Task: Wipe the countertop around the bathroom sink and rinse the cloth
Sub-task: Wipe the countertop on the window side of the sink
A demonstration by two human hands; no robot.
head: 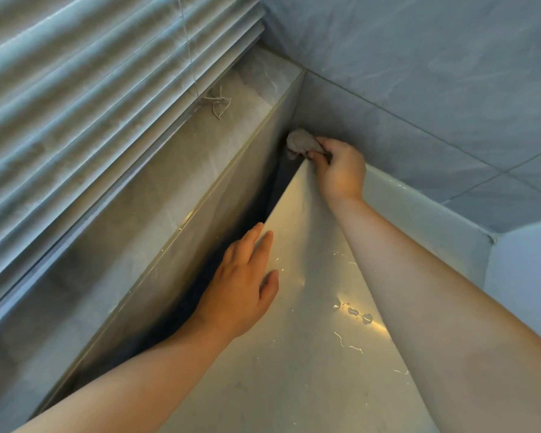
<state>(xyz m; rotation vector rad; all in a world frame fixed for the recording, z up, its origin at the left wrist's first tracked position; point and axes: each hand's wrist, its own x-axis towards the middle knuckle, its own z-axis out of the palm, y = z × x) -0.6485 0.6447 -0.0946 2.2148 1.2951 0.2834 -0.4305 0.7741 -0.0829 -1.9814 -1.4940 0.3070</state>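
Hands both appear in the head view, reaching forward over a glossy white countertop [294,370] that narrows to a corner at 12 o'clock.

The right hand [341,173], just past centre toward 1 o'clock, has its fingers and thumb curled round a crumpled grey-beige cloth [300,143]. The cloth is bunched into a wad that sticks out of the fist on its 10 o'clock side. It sits at the far tip of the countertop, in the angle where the grey marbled wall tiles [419,73] meet the tiled face below the window ledge. Whether the wad touches the wall cannot be told.

The left hand [244,285], near centre toward 7 o'clock, lies palm down with fingers straight and close together, thumb apart. It holds nothing. It rests on the countertop's left edge, the outer fingers reaching over a dark gap [263,198] between the countertop and the ledge face.

A low white upstand [419,207] runs along the wall from the corner toward 3 o'clock, behind the right forearm. Several water droplets [356,314] lie on the countertop at 5 o'clock, just beside that forearm.

A pale slatted window blind [91,89] fills the 10 o'clock quarter. Its thin knotted cord [217,103] lies on the grey marbled window ledge [169,170] at 11 o'clock.
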